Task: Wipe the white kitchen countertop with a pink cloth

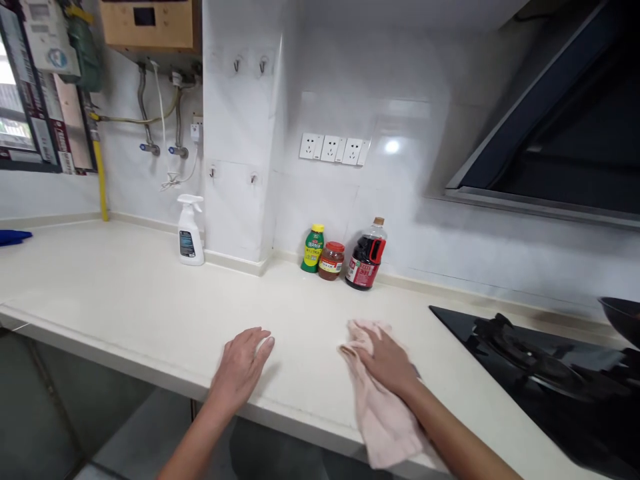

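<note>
A pale pink cloth [373, 413] lies on the white countertop [300, 373], its lower end draped over the front edge. My right hand [387, 360] presses down on it, fingers bent over the bunched upper part and slightly blurred. To the left, my left hand [243, 360] hovers just above the counter near the front edge, holding nothing. Its thumb stands apart from the curved fingers. Behind the hands, against the wall, are a green bottle with a yellow cap [313, 250], a red-lidded jar [331, 261] and a dark sauce bottle with a red handle [366, 257].
A white spray bottle [190, 233] stands by the wall pillar. On the right is a black gas stove [530, 360] with part of a wok [623, 320], under a dark range hood [565, 133]. A blue item [14, 237] lies at the far left.
</note>
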The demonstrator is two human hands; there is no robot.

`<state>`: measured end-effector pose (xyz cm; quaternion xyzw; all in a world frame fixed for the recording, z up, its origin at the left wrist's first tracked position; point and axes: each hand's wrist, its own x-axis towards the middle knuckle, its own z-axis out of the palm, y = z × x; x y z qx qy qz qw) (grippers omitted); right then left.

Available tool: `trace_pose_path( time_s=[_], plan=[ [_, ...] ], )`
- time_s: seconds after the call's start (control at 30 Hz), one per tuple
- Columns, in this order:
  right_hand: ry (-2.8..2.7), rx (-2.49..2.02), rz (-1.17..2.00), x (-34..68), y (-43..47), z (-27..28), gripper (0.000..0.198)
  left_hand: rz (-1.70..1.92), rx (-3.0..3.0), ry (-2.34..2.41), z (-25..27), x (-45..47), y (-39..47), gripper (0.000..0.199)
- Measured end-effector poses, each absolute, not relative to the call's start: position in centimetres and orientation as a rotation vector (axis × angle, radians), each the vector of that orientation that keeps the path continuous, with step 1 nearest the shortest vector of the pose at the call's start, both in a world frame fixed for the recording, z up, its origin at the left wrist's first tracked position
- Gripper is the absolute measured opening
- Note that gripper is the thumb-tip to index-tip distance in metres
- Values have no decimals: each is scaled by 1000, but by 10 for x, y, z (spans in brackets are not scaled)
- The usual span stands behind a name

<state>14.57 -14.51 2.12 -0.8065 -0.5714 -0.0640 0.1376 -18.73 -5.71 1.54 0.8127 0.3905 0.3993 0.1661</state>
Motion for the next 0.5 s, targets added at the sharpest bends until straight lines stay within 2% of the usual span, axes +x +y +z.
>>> trace_pose_path(
  time_s=[0.13, 0.27, 0.43, 0.5],
  plan=[
    [-1854, -2191, -90, 73, -117, 27, 67, 1141, 2316, 1115, 16, -188, -57, 44],
    [-2003, -2051, 17, 19, -126, 33, 72, 1149, 2342, 1100, 17, -188, -56, 44],
    [-2017, -1794, 399, 4, -156, 38, 82, 1112, 2381, 1156, 21, -189, -57, 43],
    [-1922, -1612, 539, 19, -168, 37, 81, 1099, 2402, 1175, 21, -191, -59, 41]
  ],
)
